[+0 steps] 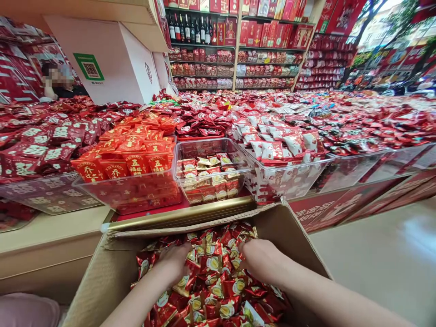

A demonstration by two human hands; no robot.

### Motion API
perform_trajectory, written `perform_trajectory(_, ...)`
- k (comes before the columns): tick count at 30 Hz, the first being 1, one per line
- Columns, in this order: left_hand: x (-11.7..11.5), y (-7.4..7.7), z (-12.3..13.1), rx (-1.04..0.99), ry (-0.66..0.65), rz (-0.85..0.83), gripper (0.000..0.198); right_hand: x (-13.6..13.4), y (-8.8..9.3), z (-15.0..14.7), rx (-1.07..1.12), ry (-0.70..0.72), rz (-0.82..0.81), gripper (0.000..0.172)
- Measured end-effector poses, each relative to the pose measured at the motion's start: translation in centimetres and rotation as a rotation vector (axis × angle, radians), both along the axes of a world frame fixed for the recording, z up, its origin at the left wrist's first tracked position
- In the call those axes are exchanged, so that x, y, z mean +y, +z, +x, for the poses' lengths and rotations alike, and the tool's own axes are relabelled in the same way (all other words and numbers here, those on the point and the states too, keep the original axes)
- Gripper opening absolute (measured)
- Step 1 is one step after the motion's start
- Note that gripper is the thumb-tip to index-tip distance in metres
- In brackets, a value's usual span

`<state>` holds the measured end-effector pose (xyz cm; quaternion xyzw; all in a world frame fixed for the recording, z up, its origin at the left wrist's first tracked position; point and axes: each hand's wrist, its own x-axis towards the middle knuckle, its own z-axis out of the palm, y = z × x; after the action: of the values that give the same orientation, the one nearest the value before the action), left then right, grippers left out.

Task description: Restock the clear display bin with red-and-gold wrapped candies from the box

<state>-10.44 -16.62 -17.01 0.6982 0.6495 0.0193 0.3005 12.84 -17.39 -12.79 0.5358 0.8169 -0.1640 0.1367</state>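
An open cardboard box (pixel 90 272) stands in front of me, holding a heap of small red and gold wrapped candies (pixel 218 288) with a yellow fruit picture on them. Both of my hands are down in this heap. My left hand (pixel 175 260) is at the left of the pile, fingers curled around some candies. On the right, my right hand (pixel 255 256) is closed among the candies, knuckles up, its fingertips hidden. Just beyond the box sits a clear plastic bin (pixel 213 175), partly filled with similar red and gold candies.
Beside that bin are a bin of orange-red packets (pixel 129 159) and a bin of white and red packets (pixel 282 143). A gold rail (pixel 190 213) edges the display. Farther back are a white box with a code sign (pixel 102 63), shelves of bottles (pixel 190 29), and a person (pixel 61 84).
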Motion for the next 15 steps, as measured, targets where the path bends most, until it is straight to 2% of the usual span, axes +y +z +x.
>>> perform_trajectory(3, -0.4, -0.3, 0.6, 0.103, -0.119, -0.02, 0.01, -0.4, 0.4, -0.6, 0.033, 0.022, -0.033, 0.024)
perform_trajectory(5, -0.9, -0.4, 1.1, 0.144, -0.175, -0.03, 0.015, -0.5, 0.5, -0.9, 0.048, 0.042, -0.032, 0.026)
perform_trajectory(8, -2.1, -0.3, 2.0, 0.201, -0.218, -0.06, 0.053, -0.7, 0.5, -1.1, 0.055, 0.095, -0.062, 0.027)
perform_trajectory(9, -2.4, -0.2, 2.2, 0.218, -0.227, -0.061, 0.058, -0.8, 0.4, -1.1, 0.068, 0.124, -0.076, 0.028)
perform_trajectory(11, -2.8, -0.1, 2.5, 0.235, -0.247, -0.051, 0.053, -0.9, 0.2, -1.0, 0.103, 0.184, -0.096, 0.029)
perform_trajectory(15, -2.4, 0.5, 2.3, 0.253, -0.274, -0.034, 0.028, -0.9, -0.5, -0.9, 0.193, 0.263, -0.116, 0.031)
